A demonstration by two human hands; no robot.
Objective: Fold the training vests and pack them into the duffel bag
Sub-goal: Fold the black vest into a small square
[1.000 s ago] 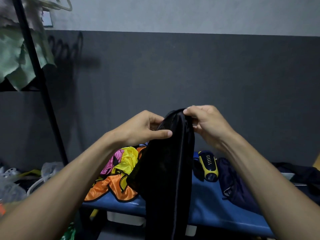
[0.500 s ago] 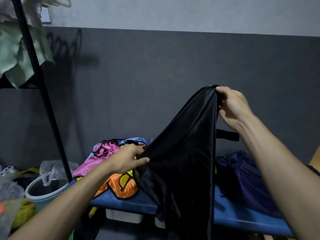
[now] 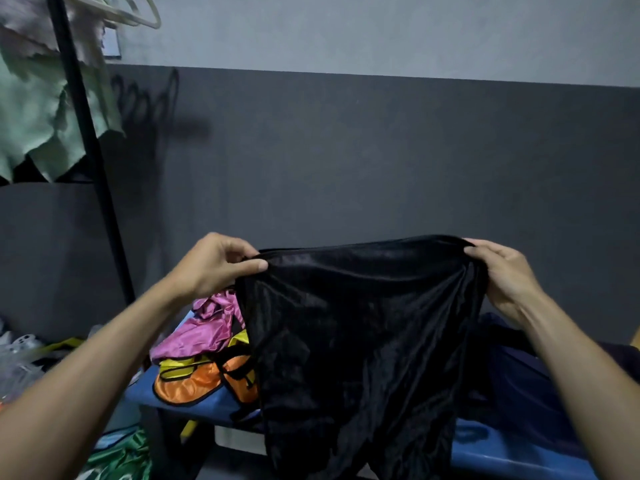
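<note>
Shiny black fabric training vest [image 3: 360,327] held spread in the air above blue padded bench [image 3: 512,452]. Left hand [image 3: 214,265] and right hand [image 3: 502,271] each pinch a top corner, fingers curled. Pink, yellow and orange vests [image 3: 201,362] heaped on bench at left

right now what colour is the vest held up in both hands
Black, slightly shiny; seen in the head view.

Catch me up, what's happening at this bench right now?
A person holds a black vest spread in the air, left hand gripping one top corner and right hand the other. It hangs unfolded over the blue bench. Pink, yellow and orange vests lie in a heap on the bench, and a dark bag sits to the right.
</note>
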